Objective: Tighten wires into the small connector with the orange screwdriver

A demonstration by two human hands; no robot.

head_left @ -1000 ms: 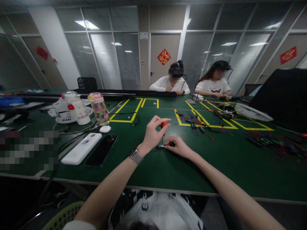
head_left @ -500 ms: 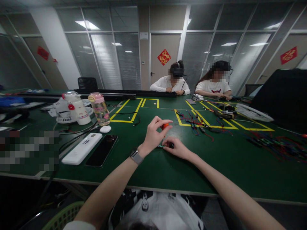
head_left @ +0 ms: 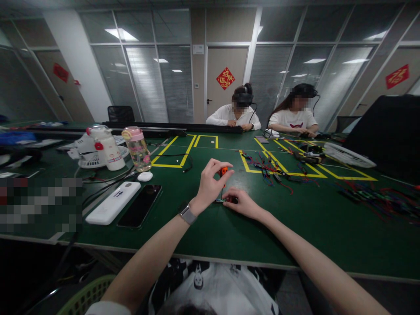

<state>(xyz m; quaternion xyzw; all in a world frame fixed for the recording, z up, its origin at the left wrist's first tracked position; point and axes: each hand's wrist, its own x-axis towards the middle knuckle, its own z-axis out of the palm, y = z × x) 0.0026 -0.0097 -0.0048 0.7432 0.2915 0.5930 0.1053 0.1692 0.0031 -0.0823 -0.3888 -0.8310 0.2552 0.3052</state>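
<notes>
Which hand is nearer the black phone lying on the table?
Left. The left hand is just right of the black phone, pinching an orange-handled tool; the right hand lies farther right.

orange-handled screwdriver [head_left: 223,171] | upright, tip down on part | small dark component [head_left: 223,200] | flat on green surface [head_left: 203,227], mid-front

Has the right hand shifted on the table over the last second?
No. The right hand pins the small part at the same spot, equally far from the yellow tape.

The small dark part [head_left: 222,200] under the right hand [head_left: 243,203] is mostly covered, too small to identify.
</notes>
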